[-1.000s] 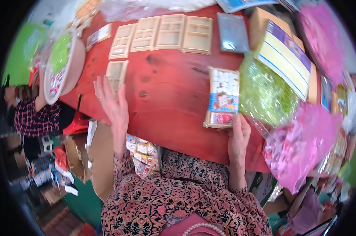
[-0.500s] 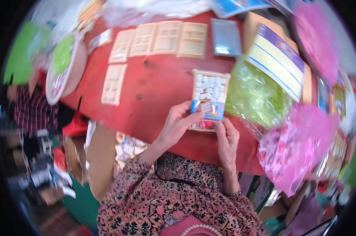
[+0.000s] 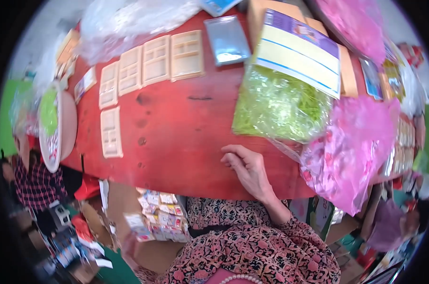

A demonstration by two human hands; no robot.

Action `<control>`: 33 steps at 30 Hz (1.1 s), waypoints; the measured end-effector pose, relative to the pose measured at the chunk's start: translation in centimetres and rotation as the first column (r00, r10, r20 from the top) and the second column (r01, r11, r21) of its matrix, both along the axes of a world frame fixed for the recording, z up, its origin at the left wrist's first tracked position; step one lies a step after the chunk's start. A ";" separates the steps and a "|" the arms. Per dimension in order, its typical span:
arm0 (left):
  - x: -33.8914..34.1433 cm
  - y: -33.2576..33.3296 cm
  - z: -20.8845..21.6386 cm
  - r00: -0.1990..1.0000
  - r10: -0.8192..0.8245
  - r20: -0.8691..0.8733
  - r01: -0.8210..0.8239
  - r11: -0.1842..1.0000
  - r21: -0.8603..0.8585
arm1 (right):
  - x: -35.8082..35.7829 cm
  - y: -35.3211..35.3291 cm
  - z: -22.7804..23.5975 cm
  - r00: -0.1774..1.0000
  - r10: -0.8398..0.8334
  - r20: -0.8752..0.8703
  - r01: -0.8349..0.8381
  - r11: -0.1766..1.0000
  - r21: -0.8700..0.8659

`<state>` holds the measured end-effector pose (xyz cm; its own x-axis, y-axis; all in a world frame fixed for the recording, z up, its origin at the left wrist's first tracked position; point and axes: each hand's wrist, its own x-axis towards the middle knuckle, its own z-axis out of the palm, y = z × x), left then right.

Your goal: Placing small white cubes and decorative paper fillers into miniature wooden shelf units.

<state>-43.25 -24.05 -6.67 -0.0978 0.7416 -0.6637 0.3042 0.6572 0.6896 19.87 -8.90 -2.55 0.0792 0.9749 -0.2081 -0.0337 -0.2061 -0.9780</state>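
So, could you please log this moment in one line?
left hand: blurred, near packs | right hand: empty, over table | five trays: on table

red table (image 3: 176,128), dark-spotted | green floor (image 3: 114,271), lower left | light bright

Beige trays (image 3: 187,55) lie on a red table (image 3: 181,123).

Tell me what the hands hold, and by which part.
The right hand, curled over the red table, holds nothing. The left hand is blurred beside the small packs; whether it holds one cannot be told.
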 end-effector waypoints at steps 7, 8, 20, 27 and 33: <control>4.7 3.1 -3.5 0.875 0.012 -0.484 -0.131 0.968 -0.214 | 1.5 -0.9 0.3 0.998 -0.020 0.059 0.022 0.999 -0.028; 5.2 5.2 -2.2 0.849 0.036 -0.528 -0.100 0.991 -0.094 | 1.5 -0.7 0.1 0.998 -0.017 0.061 0.018 1.000 -0.022; 41.3 27.9 15.5 0.621 -0.461 -0.633 0.783 0.352 0.512 | 5.2 -2.0 5.7 0.998 -0.008 0.060 0.012 0.998 -0.066; 51.0 31.6 14.3 0.465 -0.621 -0.631 0.768 -0.073 0.637 | 10.7 -3.2 12.1 0.867 -0.258 0.427 0.245 0.966 0.086; 53.7 31.3 14.9 0.402 -0.692 -0.599 0.741 -0.139 0.657 | 20.6 1.0 14.6 0.445 -0.505 0.739 0.309 0.862 0.403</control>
